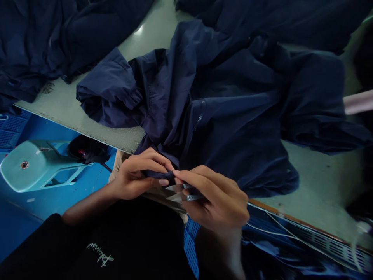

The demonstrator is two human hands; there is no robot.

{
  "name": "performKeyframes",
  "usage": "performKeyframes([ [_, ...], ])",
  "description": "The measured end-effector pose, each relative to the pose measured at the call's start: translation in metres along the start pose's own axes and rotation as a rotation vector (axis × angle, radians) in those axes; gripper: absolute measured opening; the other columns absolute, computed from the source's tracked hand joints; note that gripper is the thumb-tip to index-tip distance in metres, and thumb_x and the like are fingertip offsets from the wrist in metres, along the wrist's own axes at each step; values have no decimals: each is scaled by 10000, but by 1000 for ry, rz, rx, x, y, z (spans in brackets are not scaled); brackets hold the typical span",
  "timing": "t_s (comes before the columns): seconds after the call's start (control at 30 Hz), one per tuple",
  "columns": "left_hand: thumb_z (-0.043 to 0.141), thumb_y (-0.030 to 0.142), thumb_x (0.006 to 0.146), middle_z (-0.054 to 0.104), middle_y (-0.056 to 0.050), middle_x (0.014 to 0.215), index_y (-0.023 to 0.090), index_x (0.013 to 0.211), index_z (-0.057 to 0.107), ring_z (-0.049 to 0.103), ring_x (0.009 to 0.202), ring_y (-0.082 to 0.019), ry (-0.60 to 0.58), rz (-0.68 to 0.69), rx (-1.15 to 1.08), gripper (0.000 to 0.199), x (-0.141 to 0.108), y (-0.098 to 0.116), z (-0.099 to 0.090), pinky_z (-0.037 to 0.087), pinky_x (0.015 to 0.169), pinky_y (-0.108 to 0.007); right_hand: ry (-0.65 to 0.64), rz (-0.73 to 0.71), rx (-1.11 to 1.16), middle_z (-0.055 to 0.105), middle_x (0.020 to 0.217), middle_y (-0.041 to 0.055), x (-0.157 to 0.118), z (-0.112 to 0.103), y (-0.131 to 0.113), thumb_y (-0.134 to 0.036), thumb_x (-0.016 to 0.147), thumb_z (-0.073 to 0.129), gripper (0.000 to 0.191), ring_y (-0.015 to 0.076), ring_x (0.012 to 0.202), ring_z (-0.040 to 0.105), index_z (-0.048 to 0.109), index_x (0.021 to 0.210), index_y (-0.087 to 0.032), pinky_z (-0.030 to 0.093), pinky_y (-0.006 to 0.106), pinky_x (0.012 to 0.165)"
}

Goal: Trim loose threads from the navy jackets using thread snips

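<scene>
A navy nylon jacket [210, 116] lies bunched on the work table [72, 105], and a gathered fold of it runs down to my hands. My left hand [136, 173] pinches the edge of that fabric between thumb and fingers. My right hand [214, 196] grips a pair of small steel thread snips [183, 192], with the pointed blades facing left. Their tips are right beside the pinched cloth. The fingers of my right hand hide the snips' handles.
More navy garments [43, 39] lie heaped at the table's far left and top. Below the table's near edge sit a pale teal plastic stool [37, 165] and a blue plastic crate [11, 128]. A pale pink bar [358, 102] enters at the right.
</scene>
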State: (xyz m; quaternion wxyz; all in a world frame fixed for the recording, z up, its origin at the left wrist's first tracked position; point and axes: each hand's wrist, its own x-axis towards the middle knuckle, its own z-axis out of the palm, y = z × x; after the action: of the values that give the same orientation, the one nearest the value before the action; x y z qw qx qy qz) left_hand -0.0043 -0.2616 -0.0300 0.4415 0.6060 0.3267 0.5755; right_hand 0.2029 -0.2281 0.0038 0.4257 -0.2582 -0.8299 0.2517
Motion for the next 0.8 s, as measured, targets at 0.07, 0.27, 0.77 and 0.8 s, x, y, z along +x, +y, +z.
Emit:
performKeyframes([
  [0.07,813,136,870,780,-124,1039,141,1007,772,709,951,-197,-13,-2,41,143,1,1,1,560,865,-353,-63,-28,-92,725,869,30,0,-6,-2,-18,855,756,275,95,724,659,728,1122,-79,548,230,640],
  [0.27,806,153,882,784,-119,1064,147,1013,757,691,966,-188,-54,14,107,140,1,2,1,547,885,-346,-114,-40,-214,678,797,10,1,-10,-5,-61,895,746,152,92,685,633,700,1031,-111,526,232,640],
  [0.77,739,167,941,785,-140,1076,131,1046,714,722,1016,-203,-144,-18,86,114,7,5,-2,513,914,-359,41,70,53,640,725,-19,1,6,8,-87,833,759,158,104,596,603,682,921,-193,476,229,498],
  [0.8,739,169,941,785,-140,1075,128,1041,714,722,1019,-201,-141,-23,85,110,7,6,-2,513,916,-354,46,88,71,632,717,-22,2,6,7,-80,824,753,162,102,585,594,685,913,-196,465,231,491],
])
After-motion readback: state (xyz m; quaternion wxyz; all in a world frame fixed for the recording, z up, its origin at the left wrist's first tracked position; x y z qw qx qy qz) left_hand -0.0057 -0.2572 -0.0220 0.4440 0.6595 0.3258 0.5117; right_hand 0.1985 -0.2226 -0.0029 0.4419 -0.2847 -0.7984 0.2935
